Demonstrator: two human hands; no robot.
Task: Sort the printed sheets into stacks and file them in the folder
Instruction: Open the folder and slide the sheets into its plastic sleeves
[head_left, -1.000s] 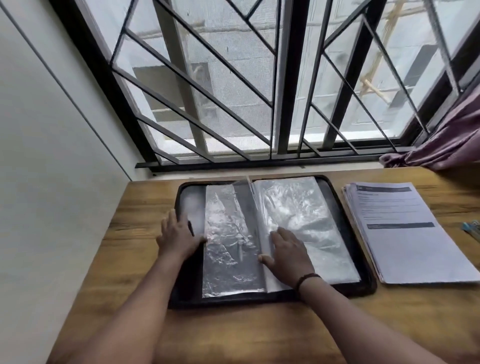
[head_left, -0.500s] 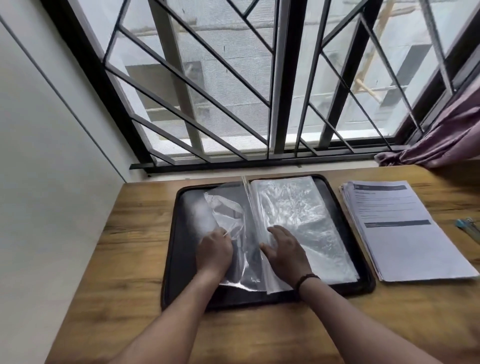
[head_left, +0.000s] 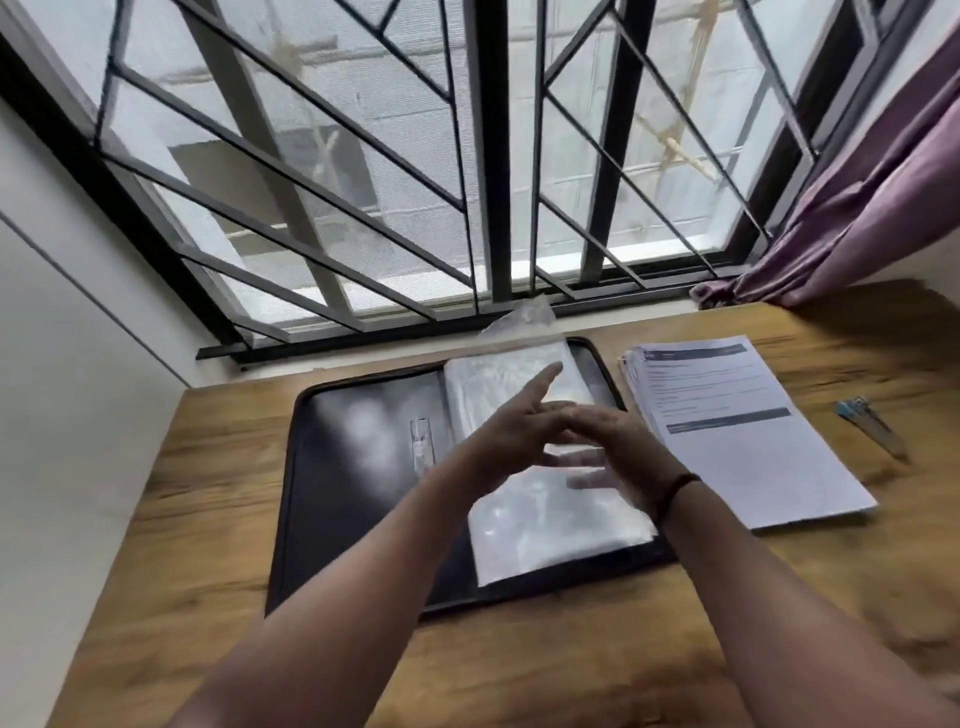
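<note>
— While your folder (head_left: 363, 467) lies open on the table (head_left: 171, 519), black cover left, clear sleeves (head_left: 545, 519) piled right, what's unclear?

— Your hands blur. The left hand (head_left: 511, 431) has straight fingers spread above the sleeves; whether the right hand (head_left: 618, 447) grips anything, I cannot tell.

— And the printed sheets (head_left: 737, 431)?

— Stacked just beside the folder's right edge, apart from your fingers.

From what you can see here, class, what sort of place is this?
Probably a home study corner: a wooden desk beside a barred window with a purple curtain, holding an open folder and printed sheets.
</note>
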